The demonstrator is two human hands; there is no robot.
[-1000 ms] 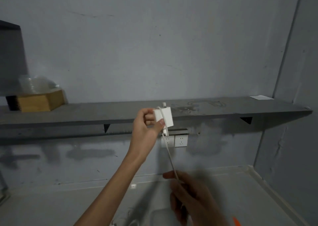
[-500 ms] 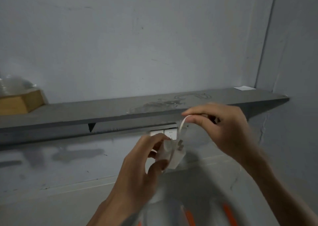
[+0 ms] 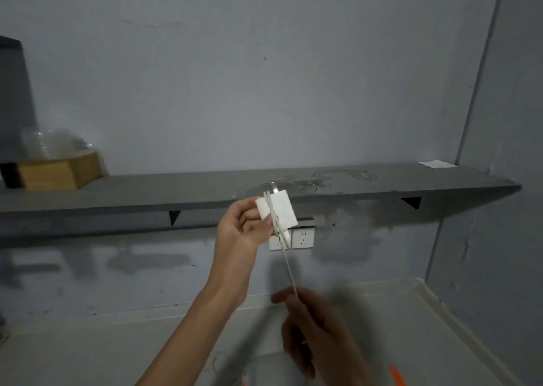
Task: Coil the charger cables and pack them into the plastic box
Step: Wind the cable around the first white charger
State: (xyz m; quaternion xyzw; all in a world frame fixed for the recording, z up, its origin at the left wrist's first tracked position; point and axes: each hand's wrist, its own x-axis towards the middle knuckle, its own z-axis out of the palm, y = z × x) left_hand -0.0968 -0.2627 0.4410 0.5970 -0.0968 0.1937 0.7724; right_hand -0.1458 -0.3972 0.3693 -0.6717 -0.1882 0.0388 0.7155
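Note:
My left hand (image 3: pixel 244 228) holds a white charger block (image 3: pixel 279 210) up in front of the shelf, thumb and fingers pinching its left side. A white cable (image 3: pixel 286 256) is wrapped over the block and runs taut, down and to the right, into my right hand (image 3: pixel 316 335). That hand is blurred with motion, low in the view, and closed around the cable. At the bottom edge a pale blurred shape with an orange piece (image 3: pixel 396 375) beside it may be the plastic box; it is mostly hidden by my right hand.
A long grey wall shelf (image 3: pixel 176 188) crosses the view, with a wooden hexagonal holder (image 3: pixel 58 171) and clear plastic containers at its left and a white paper (image 3: pixel 437 164) at its right. White wall sockets (image 3: pixel 302 238) sit under the shelf. A pale counter (image 3: pixel 411 327) lies below.
My right hand went up over the block half a second ago and has swung back down, pulling the cable taut. My left hand has raised the block again to shelf height.

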